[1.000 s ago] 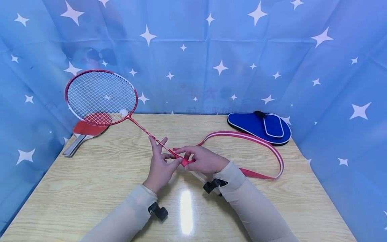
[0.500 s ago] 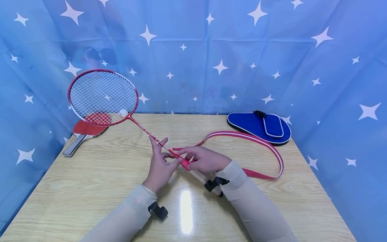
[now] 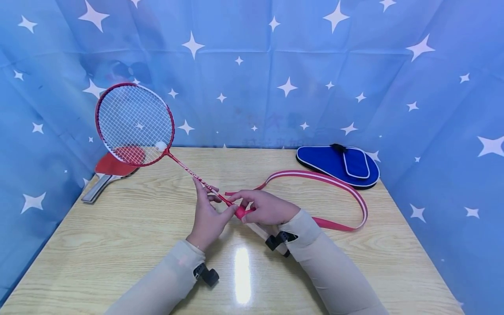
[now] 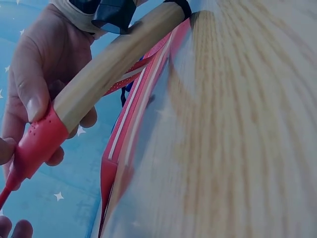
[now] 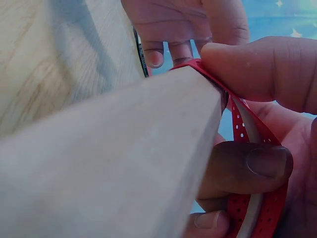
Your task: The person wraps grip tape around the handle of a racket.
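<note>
My left hand (image 3: 208, 216) holds the badminton racket (image 3: 185, 167) by the lower shaft and the cone, its head raised towards the back left. My right hand (image 3: 271, 208) pinches the red grip tape (image 3: 361, 201) at the top of the handle. In the left wrist view, red tape covers the cone and the handle's top end; below it the wooden handle (image 4: 114, 64) is bare down to a black butt. Perforated tape with a pale stripe (image 5: 253, 218) runs between the right hand's fingers in the right wrist view. The rest of the tape loops over the table.
A red table tennis bat (image 3: 114, 167) lies at the left edge, partly behind the strings. A white ball (image 3: 160, 146) shows through the racket head. At the back right lies a blue bat case (image 3: 323, 159). A starry blue curtain (image 3: 252, 74) stands behind the wooden table (image 3: 118, 245).
The racket has turned about its shaft, so its head looks narrower and rounder. The tape loop has shifted slightly left. Both hands stay at the cone.
</note>
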The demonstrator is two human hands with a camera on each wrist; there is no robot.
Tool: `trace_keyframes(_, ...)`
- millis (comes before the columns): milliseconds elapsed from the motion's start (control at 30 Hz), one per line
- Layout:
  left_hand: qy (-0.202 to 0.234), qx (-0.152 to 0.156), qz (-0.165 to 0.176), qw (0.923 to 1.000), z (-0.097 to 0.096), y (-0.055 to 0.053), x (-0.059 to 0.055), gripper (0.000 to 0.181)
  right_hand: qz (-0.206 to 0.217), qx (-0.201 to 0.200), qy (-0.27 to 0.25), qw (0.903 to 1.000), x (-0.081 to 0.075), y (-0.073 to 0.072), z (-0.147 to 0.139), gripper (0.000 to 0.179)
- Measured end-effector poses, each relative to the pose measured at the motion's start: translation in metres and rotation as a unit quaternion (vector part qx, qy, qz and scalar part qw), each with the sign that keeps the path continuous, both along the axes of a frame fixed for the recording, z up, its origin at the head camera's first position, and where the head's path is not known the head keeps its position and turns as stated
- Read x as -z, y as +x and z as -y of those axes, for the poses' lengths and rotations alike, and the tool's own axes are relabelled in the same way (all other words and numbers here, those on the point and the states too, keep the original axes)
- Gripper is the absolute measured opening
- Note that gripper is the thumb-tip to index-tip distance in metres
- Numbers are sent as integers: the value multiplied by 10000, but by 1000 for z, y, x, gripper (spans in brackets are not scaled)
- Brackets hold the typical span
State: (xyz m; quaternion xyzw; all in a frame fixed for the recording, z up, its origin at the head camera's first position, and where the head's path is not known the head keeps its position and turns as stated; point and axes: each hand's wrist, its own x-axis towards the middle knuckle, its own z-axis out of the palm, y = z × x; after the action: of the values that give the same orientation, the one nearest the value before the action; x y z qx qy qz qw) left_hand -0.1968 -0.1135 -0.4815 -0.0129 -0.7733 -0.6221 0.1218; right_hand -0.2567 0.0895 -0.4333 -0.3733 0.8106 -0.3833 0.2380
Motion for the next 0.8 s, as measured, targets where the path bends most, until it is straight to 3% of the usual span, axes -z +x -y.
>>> trace_keyframes(533,-388,-313,-46,9987,-3,4,-6,141,89,306,6,9995,-2,3,3,61)
trace_keyframes(800,-483,-241,-118,9985,-3,5,-3,141,67,318,-50,9995,0,3,4,61)
